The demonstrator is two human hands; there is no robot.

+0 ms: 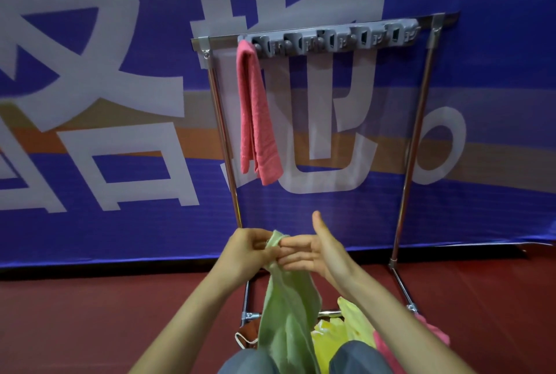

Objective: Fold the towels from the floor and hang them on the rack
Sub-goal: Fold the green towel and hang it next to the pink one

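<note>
A light green towel (287, 313) hangs down in front of me, pinched at its top edge by my left hand (249, 250). My right hand (319, 253) touches the same top edge with its fingertips, palm turned left and thumb up. Straight ahead stands a metal rack (418, 121) with a grey clip bar (328, 38) along its top rail. A folded pink towel (255, 115) hangs from the bar's left end. On the floor under my hands lie a yellow towel (346, 331), a pink towel (421, 340) and a dark red one (249, 328).
A blue banner (90, 103) with large white characters stands right behind the rack. The floor (90, 313) is dark red. The rack's base bars (403, 289) spread forward near my knees (355, 358). Most clips on the grey bar hold nothing.
</note>
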